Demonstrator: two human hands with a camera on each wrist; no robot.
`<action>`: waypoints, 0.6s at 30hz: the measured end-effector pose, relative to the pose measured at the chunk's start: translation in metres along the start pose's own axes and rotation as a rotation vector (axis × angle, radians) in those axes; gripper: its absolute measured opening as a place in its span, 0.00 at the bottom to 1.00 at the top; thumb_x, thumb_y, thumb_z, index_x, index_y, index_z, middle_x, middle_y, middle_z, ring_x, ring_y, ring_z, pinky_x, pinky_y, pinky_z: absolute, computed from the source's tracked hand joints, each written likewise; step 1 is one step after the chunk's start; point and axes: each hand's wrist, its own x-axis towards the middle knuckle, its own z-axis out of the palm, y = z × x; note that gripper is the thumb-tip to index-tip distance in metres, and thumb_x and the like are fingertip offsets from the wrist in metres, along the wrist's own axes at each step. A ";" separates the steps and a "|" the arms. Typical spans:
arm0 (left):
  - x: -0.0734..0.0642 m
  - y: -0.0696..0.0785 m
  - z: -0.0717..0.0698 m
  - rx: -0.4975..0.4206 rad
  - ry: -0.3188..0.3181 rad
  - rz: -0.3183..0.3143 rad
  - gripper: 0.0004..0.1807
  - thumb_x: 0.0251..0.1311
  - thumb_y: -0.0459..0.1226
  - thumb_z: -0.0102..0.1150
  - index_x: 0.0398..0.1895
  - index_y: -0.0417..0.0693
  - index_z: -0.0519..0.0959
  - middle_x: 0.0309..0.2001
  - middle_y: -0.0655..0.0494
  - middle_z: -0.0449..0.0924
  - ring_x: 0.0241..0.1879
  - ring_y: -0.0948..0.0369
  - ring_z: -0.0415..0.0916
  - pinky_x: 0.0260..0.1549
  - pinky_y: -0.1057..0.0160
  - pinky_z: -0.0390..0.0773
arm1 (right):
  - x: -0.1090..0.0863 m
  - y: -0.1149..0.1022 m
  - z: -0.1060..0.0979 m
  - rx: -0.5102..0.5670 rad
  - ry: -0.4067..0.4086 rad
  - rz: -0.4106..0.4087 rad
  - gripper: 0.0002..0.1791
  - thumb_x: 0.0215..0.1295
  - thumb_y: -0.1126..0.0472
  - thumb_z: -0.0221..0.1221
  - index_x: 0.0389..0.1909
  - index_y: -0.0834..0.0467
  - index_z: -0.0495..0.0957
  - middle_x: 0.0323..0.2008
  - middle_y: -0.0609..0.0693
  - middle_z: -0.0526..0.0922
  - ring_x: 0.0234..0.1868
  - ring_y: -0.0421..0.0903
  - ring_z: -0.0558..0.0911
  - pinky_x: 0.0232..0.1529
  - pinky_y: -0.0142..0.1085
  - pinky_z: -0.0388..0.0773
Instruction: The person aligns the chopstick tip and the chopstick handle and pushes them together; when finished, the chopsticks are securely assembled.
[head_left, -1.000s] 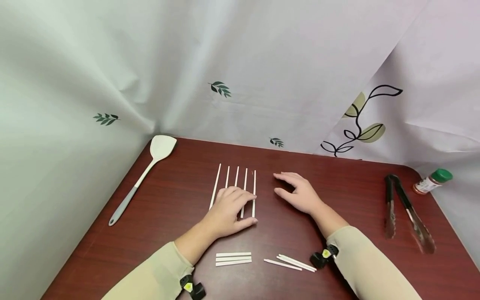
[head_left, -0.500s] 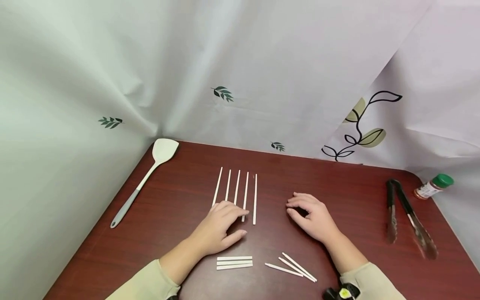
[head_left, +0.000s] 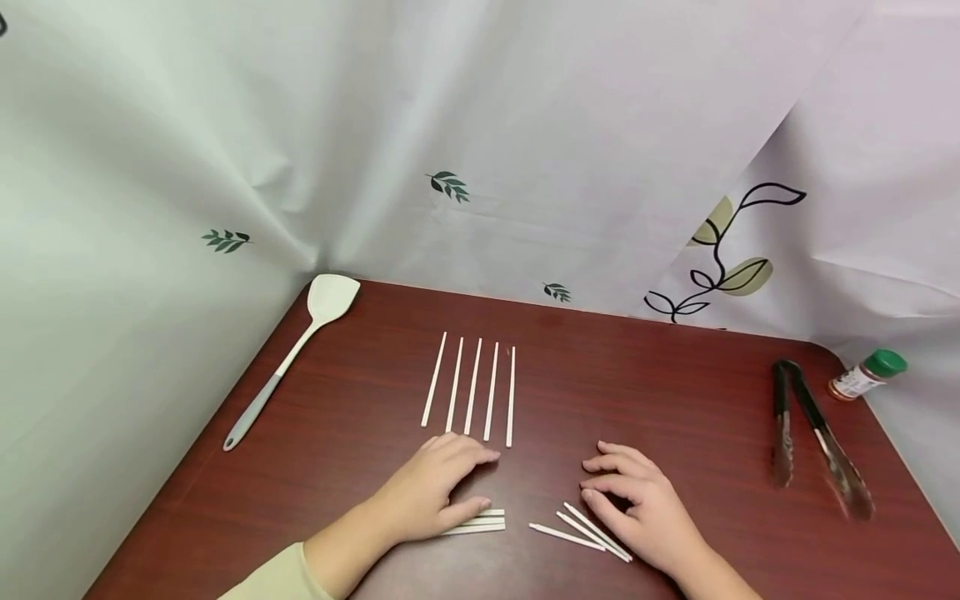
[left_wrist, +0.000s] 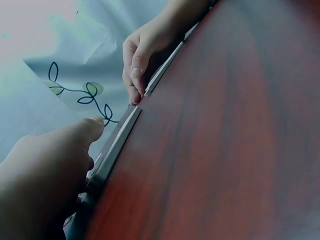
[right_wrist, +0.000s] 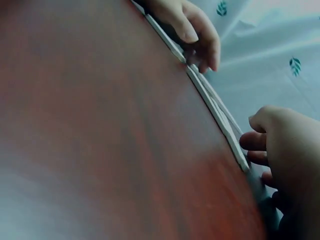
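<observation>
Several thin white sticks [head_left: 473, 385] lie side by side on the brown table [head_left: 645, 375], pointing away from the person. My left hand [head_left: 431, 487], fingers relaxed, hovers low over three flat white sticks [head_left: 491, 521] and covers their left ends. Three more white sticks [head_left: 566, 537], with narrowed tips, lie loosely fanned beside my right hand [head_left: 637, 504]. That hand's fingers are loosely bent, with nothing between them. In the right wrist view, the right fingers are close behind the fanned sticks [right_wrist: 215, 110]. Both hands are also visible in the left wrist view.
A white spatula [head_left: 281, 362] with a grey handle lies along the table's left side. Black-handled metal tongs [head_left: 813, 408] lie spread at the right, near a green-capped bottle [head_left: 866, 373]. A white curtain [head_left: 495, 150] with leaf prints hangs behind.
Both hands have drawn back toward the person, the left from over the row of sticks to the flat sticks, the right to beside the fanned sticks. The fanned sticks have spread slightly.
</observation>
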 end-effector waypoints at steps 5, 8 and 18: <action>-0.007 0.004 0.001 0.004 -0.027 -0.026 0.27 0.61 0.51 0.74 0.61 0.53 0.83 0.55 0.67 0.80 0.54 0.66 0.75 0.58 0.55 0.74 | -0.013 -0.016 0.002 -0.031 -0.001 0.028 0.11 0.56 0.61 0.78 0.37 0.44 0.91 0.48 0.41 0.88 0.60 0.56 0.83 0.72 0.28 0.61; -0.009 0.005 0.000 0.004 -0.035 -0.018 0.27 0.59 0.54 0.75 0.59 0.55 0.85 0.54 0.68 0.79 0.53 0.67 0.74 0.54 0.57 0.73 | -0.017 -0.021 0.003 -0.053 -0.011 0.021 0.06 0.61 0.53 0.77 0.38 0.44 0.91 0.48 0.40 0.88 0.60 0.56 0.83 0.72 0.28 0.60; -0.008 0.005 0.001 0.029 0.020 0.096 0.18 0.60 0.52 0.75 0.49 0.57 0.87 0.51 0.67 0.79 0.51 0.66 0.74 0.49 0.60 0.73 | -0.016 -0.021 0.007 -0.043 -0.029 -0.095 0.09 0.65 0.45 0.74 0.40 0.43 0.91 0.49 0.40 0.88 0.58 0.55 0.83 0.72 0.32 0.61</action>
